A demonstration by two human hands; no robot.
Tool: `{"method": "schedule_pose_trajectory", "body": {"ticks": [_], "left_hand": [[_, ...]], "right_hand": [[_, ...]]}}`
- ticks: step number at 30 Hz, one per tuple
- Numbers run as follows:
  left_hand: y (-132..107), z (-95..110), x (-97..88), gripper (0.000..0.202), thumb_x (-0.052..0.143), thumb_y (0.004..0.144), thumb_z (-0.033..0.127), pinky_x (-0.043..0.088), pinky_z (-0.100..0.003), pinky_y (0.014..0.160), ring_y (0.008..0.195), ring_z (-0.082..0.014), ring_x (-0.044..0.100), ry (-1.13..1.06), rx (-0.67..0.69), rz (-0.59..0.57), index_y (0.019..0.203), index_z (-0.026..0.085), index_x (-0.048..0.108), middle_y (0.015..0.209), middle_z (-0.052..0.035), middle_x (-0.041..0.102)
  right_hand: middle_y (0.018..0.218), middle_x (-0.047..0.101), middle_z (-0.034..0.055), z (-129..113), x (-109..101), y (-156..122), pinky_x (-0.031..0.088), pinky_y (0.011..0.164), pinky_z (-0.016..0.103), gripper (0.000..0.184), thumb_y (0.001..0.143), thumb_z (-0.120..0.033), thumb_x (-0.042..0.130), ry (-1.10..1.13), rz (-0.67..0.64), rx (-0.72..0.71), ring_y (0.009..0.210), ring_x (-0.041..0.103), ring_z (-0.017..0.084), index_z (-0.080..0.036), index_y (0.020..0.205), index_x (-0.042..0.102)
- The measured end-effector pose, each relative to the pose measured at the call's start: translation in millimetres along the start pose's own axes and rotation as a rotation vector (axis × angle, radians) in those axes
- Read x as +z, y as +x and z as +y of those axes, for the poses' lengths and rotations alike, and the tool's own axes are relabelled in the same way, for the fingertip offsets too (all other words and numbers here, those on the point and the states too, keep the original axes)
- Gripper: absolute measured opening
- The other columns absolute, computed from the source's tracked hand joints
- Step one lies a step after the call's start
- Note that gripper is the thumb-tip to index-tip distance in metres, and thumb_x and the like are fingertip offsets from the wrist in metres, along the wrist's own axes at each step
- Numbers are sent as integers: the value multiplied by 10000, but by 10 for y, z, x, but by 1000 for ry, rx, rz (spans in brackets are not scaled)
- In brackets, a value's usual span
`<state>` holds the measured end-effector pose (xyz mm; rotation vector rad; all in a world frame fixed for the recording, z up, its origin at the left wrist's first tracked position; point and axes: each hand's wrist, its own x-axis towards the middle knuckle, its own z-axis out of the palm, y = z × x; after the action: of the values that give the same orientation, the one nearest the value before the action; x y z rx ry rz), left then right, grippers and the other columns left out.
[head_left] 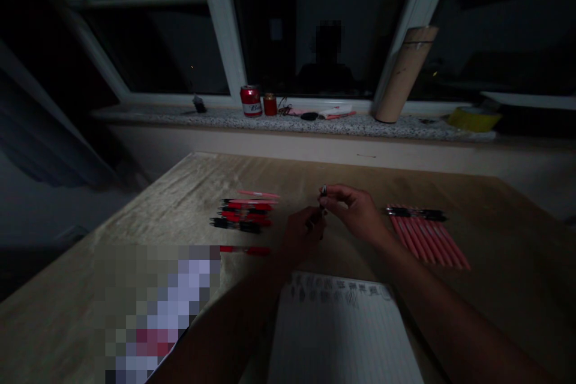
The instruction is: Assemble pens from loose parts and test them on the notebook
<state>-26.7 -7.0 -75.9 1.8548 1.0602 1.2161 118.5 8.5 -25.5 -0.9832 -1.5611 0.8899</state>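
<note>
Above the middle of the table, my left hand (305, 231) is closed around a dark pen (323, 191) held nearly upright. The fingertips of my right hand (353, 207) pinch the pen's upper end; its middle is largely hidden by my fingers. Left of my hands lies a group of black and red pens (243, 214), with a pink pen (257, 194) at its far side. A single red pen (247, 250) lies nearer to me. To the right, black pens (418, 213) rest across a row of pink pens (429, 243).
A lined notepad (342, 336) with handwriting lies in front of me. On the windowsill (216, 122) stand a red can (251, 102), a small red jar (270, 105), a tall tan cylinder (405, 75) and a yellow tape roll (473, 119). The lower left is pixelated.
</note>
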Motion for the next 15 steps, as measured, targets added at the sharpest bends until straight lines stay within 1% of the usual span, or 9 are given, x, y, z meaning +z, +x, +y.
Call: {"method": "schedule_pose_trajectory", "body": {"ticks": [3, 6, 11, 15], "left_hand": [[-5, 27, -6, 261, 475, 847, 354, 397, -199, 564, 575, -98, 543, 12, -2, -8, 780, 131, 591, 630, -6, 585], [-5, 64, -7, 287, 458, 857, 367, 404, -210, 594, 602, -110, 561, 51, 13, -25, 785, 132, 605, 653, -18, 613], [0, 130, -15, 317, 444, 864, 377, 388, -214, 592, 603, -115, 556, 132, 49, -21, 748, 138, 617, 646, -17, 619], [-1, 117, -15, 321, 449, 861, 378, 381, -214, 586, 597, -114, 548, 125, 39, -23, 741, 138, 626, 632, -13, 609]], "right_hand": [[755, 680, 40, 12, -10, 2, 487, 684, 320, 200, 671, -318, 703, -32, 28, -4, 702, 618, 168, -170, 803, 673], [703, 655, 26, 6, -17, -1, 472, 658, 302, 197, 664, -325, 710, -43, 50, -16, 664, 599, 155, -166, 766, 653], [656, 613, 8, -45, -15, -22, 444, 622, 280, 207, 675, -346, 697, -68, 61, -47, 625, 560, 138, -166, 750, 627], [672, 612, 15, -27, -18, -13, 437, 623, 281, 235, 678, -370, 690, -67, 50, -12, 632, 557, 142, -164, 767, 622]]}}
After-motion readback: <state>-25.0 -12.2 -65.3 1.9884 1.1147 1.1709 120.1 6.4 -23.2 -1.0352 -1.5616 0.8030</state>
